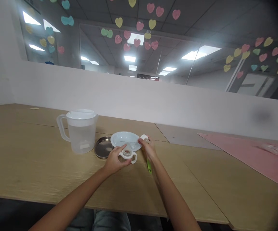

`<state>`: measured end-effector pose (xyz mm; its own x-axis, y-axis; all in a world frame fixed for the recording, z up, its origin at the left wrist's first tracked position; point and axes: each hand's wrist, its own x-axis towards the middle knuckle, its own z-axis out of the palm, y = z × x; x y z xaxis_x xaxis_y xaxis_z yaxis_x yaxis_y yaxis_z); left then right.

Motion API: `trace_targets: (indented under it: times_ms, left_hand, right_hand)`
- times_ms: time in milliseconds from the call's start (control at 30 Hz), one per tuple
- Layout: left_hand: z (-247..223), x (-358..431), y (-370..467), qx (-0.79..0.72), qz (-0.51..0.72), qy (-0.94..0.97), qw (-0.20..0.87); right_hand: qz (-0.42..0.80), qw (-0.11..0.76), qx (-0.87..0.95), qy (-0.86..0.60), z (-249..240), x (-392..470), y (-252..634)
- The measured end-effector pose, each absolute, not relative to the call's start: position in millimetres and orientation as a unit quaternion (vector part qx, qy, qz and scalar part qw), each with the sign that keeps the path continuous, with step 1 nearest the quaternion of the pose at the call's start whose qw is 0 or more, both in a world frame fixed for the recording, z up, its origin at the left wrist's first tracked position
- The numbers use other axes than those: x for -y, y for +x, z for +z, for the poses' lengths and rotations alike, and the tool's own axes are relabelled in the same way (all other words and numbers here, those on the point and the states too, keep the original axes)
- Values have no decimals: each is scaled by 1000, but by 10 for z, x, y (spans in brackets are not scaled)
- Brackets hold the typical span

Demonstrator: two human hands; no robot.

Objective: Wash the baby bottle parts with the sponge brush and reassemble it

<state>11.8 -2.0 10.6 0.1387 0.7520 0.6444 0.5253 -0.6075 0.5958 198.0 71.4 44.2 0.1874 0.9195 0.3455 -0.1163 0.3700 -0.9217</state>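
Observation:
My left hand [114,162] is closed around a small clear bottle [127,152] with a white looped handle at its side. The bottle's open mouth faces up and towards me. In my right hand [148,147], the fingers pinch a white round cap [144,137], held a little to the right of the bottle. Below that hand a green handle [149,166] sticks out; its other end is hidden. Just behind both hands lies a white oval bowl [119,138], partly covered by the bottle and fingers.
A lidded translucent pitcher [82,134] with a handle stands on the left. Beside it sits a round metal dish [102,148]. A pink sheet [249,157] covers the table's right side. Behind the wooden table [44,166] rises a white wall [105,96] with windows above.

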Motion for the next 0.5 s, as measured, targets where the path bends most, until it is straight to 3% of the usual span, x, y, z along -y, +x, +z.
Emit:
trace_targets:
  times_ms: [167, 367, 500]
  left_hand:
    - [120, 30, 123, -433, 495, 744, 117]
    - [124, 38, 130, -439, 493, 742, 115]
    - [129, 45, 129, -436, 494, 743, 114]
  right_hand:
    - [215, 583, 621, -478, 426, -652, 1953]
    - [142, 443, 742, -482, 429, -543, 1880]
    - [113, 469, 730, -483, 428, -565, 1899]
